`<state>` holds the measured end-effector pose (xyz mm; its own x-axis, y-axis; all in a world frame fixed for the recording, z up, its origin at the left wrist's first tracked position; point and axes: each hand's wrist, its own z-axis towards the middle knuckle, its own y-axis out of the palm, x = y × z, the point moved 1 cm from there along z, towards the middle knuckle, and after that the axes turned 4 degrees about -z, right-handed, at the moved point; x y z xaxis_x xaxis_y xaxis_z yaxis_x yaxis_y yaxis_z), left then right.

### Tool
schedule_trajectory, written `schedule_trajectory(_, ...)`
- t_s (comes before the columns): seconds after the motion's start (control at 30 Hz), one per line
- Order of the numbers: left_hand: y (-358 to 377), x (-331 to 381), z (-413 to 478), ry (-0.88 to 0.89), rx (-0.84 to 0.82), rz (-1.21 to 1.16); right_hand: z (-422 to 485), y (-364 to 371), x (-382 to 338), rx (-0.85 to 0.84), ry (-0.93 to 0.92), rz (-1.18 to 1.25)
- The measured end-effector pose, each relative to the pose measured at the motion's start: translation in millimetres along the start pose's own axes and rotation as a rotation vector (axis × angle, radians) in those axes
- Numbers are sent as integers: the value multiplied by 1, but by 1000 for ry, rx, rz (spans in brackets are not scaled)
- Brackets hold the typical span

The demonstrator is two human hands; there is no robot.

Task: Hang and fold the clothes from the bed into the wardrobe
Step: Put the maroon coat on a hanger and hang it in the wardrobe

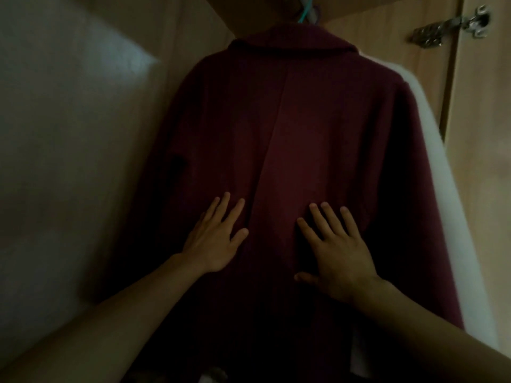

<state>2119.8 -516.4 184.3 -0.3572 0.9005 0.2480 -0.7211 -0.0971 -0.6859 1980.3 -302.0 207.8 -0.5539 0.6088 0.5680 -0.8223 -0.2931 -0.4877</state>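
Two hands: left hand [214, 241] and right hand [336, 250] both laid flat on the back of the dark red coat [290, 128], fingers straight and spread, gripping nothing.
Left hand: rests palm-down just left of the centre seam, fingertips pointing up and a little right, thumb out toward the seam.
Right hand: rests palm-down just right of the seam, fingertips up, thumb stuck out low to the left.
Gap between hands: apart, not touching, with the seam running up between them.
Dark red coat: hangs inside the wardrobe [188, 29], back to the camera, collar at the top, sleeves down both sides, lower part lost in shadow.
Hanger [305, 12]: shows a teal hook just above the collar; support out of view.
White garment [459, 244]: hangs just behind the coat, showing along its right shoulder and sleeve.
Wardrobe door [481, 161]: pale wood, at the right, with a metal hinge [453, 26] near the top corner.
Left side: pale, dim, blurred panel [69, 147]; cannot tell whether wall or door.
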Motion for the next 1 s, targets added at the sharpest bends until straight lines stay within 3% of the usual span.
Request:
schedule_trajectory(0.2,-24,22,-39,-45,56,-137,-11,-34,-16,87,38,158)
schedule_trajectory(0.47,-67,69,-85,-12,57,-107,-55,-58,4,138,48,271)
schedule_trajectory(0.77,-58,208,-139,147,56,-237,-158,-72,91,157,41,364)
schedule_trajectory(1.0,-17,345,-166,239,14,-282,-268,-64,186,96,164,374)
